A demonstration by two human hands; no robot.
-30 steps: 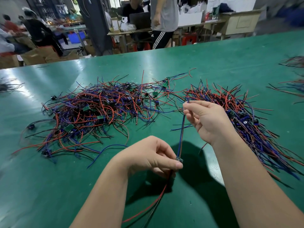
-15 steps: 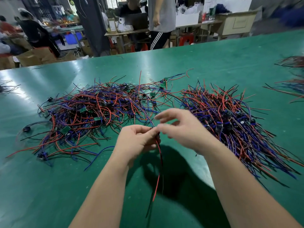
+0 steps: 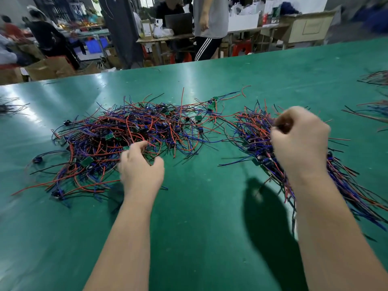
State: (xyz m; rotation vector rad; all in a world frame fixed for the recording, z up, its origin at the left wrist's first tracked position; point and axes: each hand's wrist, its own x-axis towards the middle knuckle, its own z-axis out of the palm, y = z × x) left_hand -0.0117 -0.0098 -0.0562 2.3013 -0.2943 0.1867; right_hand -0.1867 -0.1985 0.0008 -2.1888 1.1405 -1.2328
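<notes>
Red, blue and black leads form the tangled pile (image 3: 126,133) on the table (image 3: 199,217). The left hand (image 3: 140,166) sits at the pile's near edge with its grip half open, fingers bent and thumb spread, apparently to select one lead; no hold is visible. Right of the pile, the right hand (image 3: 300,141) grips dark strands (image 3: 281,124) tightly above the aligned bundle (image 3: 256,131), probably to keep sorted leads separate.

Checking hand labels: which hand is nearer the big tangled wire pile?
Left. The left hand reaches into the near edge of the tangled pile. The right hand is off to the pile's right, over the straighter wire bundle.
</notes>
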